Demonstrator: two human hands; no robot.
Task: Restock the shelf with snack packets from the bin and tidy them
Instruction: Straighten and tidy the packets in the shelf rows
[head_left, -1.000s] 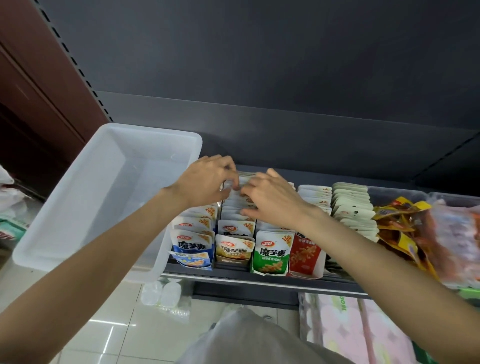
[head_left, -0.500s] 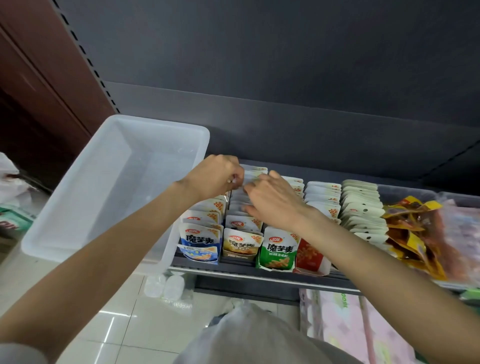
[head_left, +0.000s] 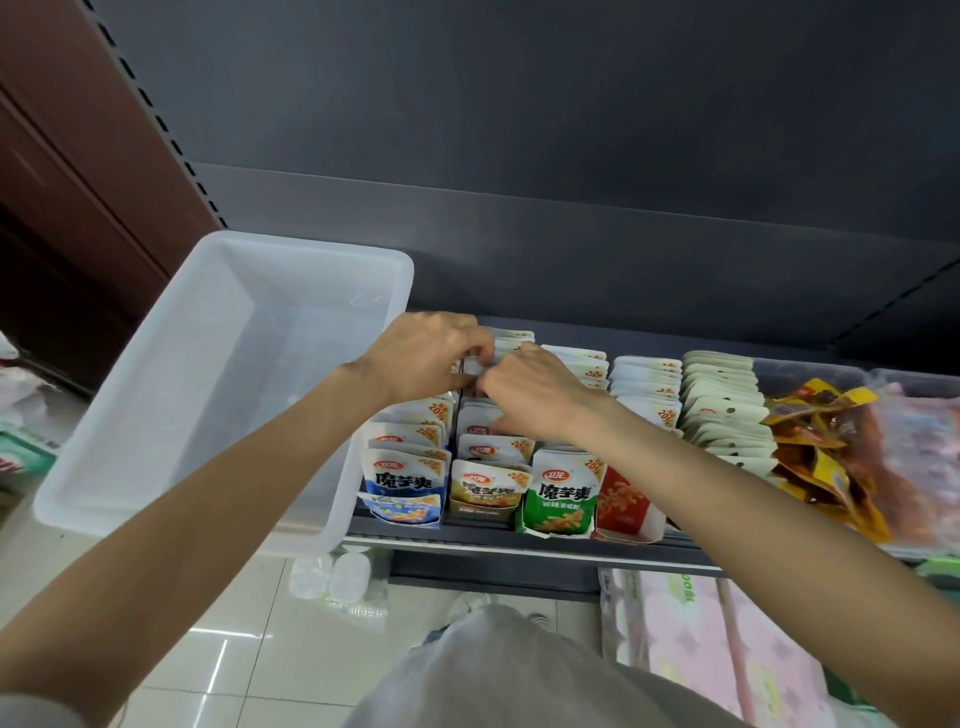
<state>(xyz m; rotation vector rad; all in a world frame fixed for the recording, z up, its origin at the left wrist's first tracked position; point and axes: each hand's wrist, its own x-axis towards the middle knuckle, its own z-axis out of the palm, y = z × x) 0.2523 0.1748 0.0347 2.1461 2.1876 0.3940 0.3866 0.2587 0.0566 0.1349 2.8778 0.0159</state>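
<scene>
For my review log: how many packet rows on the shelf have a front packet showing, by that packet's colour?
Blue-fronted row: 1
Brown-fronted row: 1
Green-fronted row: 1
Red-fronted row: 1
Total: 4

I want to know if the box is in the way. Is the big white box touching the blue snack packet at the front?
Touching. The head view shows the white bin's near corner wall pressed right against the blue packet's left edge, with no gap visible between them.
</scene>
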